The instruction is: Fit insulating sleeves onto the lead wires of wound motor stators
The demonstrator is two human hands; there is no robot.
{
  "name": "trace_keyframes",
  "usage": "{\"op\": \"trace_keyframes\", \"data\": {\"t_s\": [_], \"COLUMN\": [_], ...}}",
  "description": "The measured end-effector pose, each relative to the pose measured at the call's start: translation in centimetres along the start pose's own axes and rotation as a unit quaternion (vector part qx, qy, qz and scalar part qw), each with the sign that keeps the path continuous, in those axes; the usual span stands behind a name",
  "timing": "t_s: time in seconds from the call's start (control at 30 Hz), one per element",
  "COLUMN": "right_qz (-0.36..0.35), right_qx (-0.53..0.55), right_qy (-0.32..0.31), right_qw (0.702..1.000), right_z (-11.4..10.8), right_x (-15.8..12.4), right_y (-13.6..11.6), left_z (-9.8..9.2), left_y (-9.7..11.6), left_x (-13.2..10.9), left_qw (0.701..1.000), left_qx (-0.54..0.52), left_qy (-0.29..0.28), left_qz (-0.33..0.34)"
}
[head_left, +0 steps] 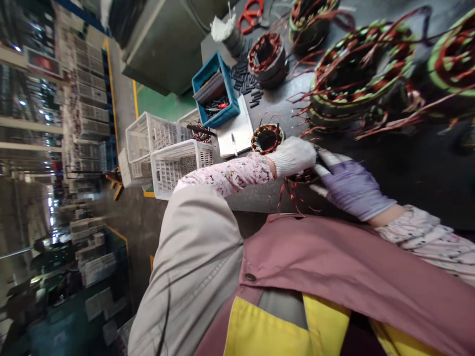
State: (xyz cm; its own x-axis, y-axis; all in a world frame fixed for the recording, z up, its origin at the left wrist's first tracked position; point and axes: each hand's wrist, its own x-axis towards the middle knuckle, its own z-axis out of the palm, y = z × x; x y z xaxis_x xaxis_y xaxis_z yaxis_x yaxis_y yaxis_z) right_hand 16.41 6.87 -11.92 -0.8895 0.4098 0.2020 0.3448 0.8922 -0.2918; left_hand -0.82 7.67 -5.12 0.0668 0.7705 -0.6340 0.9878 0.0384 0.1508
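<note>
My left hand point(291, 157), in a white knit glove, rests on top of a small copper-wound stator point(302, 177), and its fingers are hidden against the part. My right hand point(351, 187), in a purple glove with white fingertips, grips the same stator from the other side. Loose copper leads hang from it. Just beyond my left hand, another copper-wound stator point(267, 138) stands on the dark workbench point(419, 158). Larger stators point(361, 69) with green and red binding and many trailing wires lie further along the bench.
A blue bin point(215, 91) of tools, scattered black sleeves point(247, 81), a white board with a pen point(235, 128), red scissors point(252, 15) and a white fibre roll point(224, 29) sit on the bench. White crates point(181, 168) stand beside it, near my beige-clad leg point(193, 257).
</note>
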Motion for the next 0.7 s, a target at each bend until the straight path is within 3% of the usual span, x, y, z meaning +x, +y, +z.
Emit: {"op": "trace_keyframes", "data": {"t_s": [0.13, 0.23, 0.3, 0.43, 0.53, 0.6, 0.7], "right_qz": [0.026, 0.018, 0.016, 0.010, 0.009, 0.012, 0.014], "right_qx": [0.024, 0.053, 0.063, 0.062, 0.056, 0.054, 0.045], "right_qy": [0.024, 0.036, 0.044, 0.057, 0.050, 0.036, 0.014], "right_qw": [0.999, 0.998, 0.997, 0.996, 0.997, 0.998, 0.999], "right_z": [1.2, 1.7, 1.7, 1.7, 1.6, 1.4, 1.1], "right_x": [0.2, 0.3, 0.2, 0.2, 0.3, 0.3, 0.4], "right_y": [0.1, 0.4, 0.6, 0.6, 0.5, 0.5, 0.4], "left_z": [-0.5, -0.6, -0.1, 0.6, -0.1, -0.8, -1.4], "left_y": [-1.2, -2.3, -2.6, -1.9, -1.2, -0.7, 0.2], "left_x": [-2.3, -4.6, -5.2, -3.7, -2.1, -1.7, -1.9], "left_qw": [0.997, 0.994, 0.994, 0.992, 0.981, 0.977, 0.974], "left_qx": [-0.038, -0.097, -0.085, -0.024, -0.016, 0.035, 0.134], "left_qy": [-0.053, 0.015, 0.030, -0.078, -0.154, -0.168, -0.131], "left_qz": [0.048, 0.046, 0.054, 0.094, 0.114, 0.127, 0.129]}}
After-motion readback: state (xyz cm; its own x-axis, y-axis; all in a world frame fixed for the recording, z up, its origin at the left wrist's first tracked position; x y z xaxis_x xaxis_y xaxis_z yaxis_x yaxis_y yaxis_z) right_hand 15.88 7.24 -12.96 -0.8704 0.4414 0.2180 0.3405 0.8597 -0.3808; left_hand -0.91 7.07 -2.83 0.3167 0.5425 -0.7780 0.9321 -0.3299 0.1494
